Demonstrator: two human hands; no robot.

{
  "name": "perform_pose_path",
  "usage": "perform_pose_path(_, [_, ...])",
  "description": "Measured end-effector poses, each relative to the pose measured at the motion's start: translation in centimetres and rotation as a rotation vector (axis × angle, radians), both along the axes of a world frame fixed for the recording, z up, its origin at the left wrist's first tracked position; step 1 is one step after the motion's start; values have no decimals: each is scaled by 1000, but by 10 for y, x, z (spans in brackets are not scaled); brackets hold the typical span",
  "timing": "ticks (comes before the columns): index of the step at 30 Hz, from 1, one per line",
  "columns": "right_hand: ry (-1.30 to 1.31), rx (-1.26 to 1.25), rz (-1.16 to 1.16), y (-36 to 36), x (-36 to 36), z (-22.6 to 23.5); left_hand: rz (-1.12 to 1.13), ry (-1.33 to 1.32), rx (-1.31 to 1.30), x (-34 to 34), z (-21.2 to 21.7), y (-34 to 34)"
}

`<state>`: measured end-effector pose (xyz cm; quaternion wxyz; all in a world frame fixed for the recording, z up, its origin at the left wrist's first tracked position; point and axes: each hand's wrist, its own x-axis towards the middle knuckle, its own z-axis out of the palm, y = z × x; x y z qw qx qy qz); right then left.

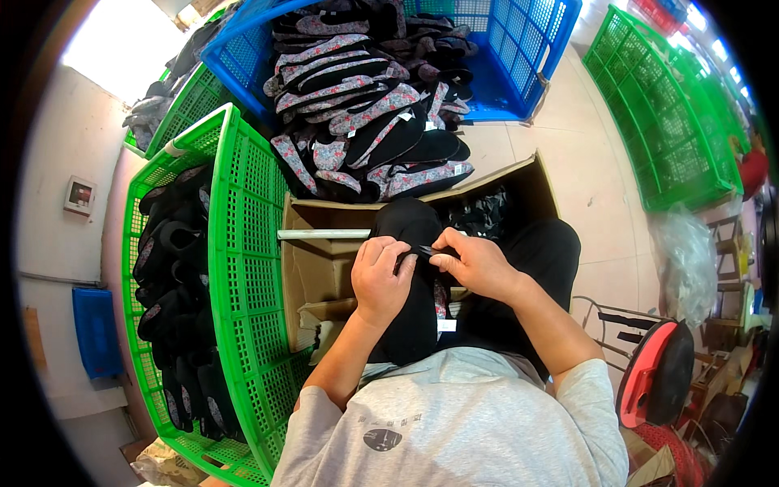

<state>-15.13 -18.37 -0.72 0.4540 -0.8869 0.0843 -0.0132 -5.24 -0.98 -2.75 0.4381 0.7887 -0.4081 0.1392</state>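
The small black cloth piece (pixel 423 252) pinched between the left hand (pixel 380 280) and right hand (pixel 477 264) looks soft and matt. The tall green crate (pixel 243 268) and the blue crate (pixel 519 57) are moulded lattice plastic with a slight sheen. The open brown box (pixel 320 268) is dull, rough cardboard. The flowered fabric shoe uppers (pixel 357 105) look woven with matt black lining. The pale floor (pixel 596 203) is smooth, faintly glossy tile.
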Motion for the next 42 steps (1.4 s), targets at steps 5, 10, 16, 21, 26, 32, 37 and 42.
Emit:
perform_pose_path(5, [-23,-70,15,0,1,-1,10,-24,21,0,-2,0])
perform_pose_path(10, [-9,-111,38,0,1,1,13,-34,35,0,-2,0])
perform_pose_path(16, [-76,-85,59,-1,0,-2,7,-32,42,0,0,0])
perform_pose_path(21, [-99,53,61,-4,-1,-16,-1,-18,46,0,0,0])
perform_pose_path(26, [-45,321,33,-3,-5,-34,-79,136,62,1,8,1])
perform_pose_path(32, [-72,536,64,-1,-5,-43,-233,263,99,18,8,5])
perform_pose_path(37, [-79,649,99,-2,-4,-52,-333,364,232,35,19,1])
perform_pose_path(42, [-98,656,117,-1,-9,-55,-429,317,291,44,25,-4])
